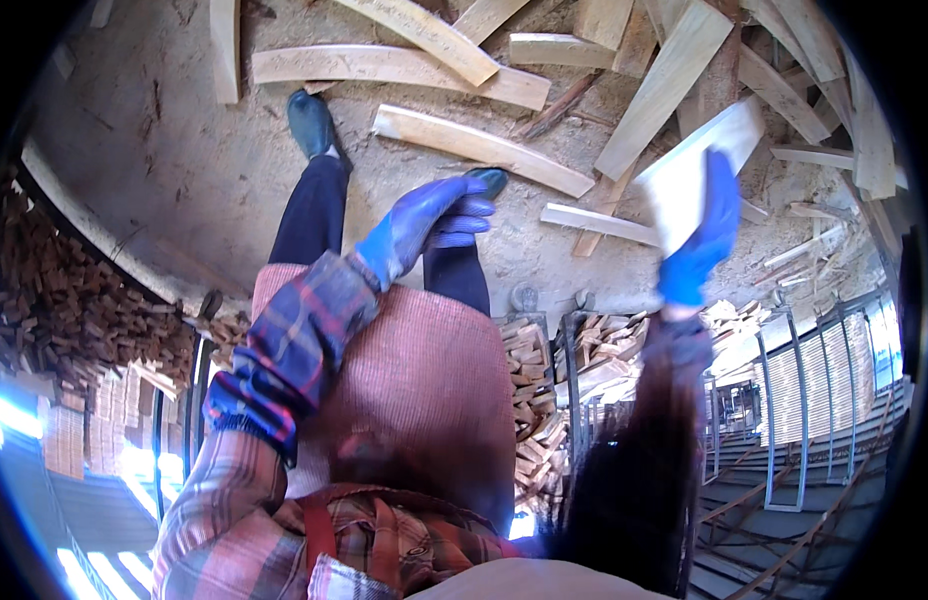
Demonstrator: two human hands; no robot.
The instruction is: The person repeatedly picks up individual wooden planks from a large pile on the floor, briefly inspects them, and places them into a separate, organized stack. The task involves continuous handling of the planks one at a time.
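Note:
My right hand [706, 235], in a blue glove, grips a pale wooden board [699, 165] out to the right, above the scattered wood. Both the board and this hand are smeared by motion. My left hand [429, 222], also gloved in blue, hovers over my knees with its fingers loosely curled and a little apart. Nothing shows in it, though the palm side is partly hidden. Nearest to it is a long curved wooden slab [484, 150] on the ground, by my dark green shoe. A pinkish ribbed cloth [424, 350] covers my lap.
More wooden slabs [394, 68] lie across the dirt floor [174, 150] ahead, heaped thickest [674, 80] at the far right. Small cut pieces are piled at the left [84, 310] and beside me on the right [539, 400]. Metal frames [784, 420] stand at the right.

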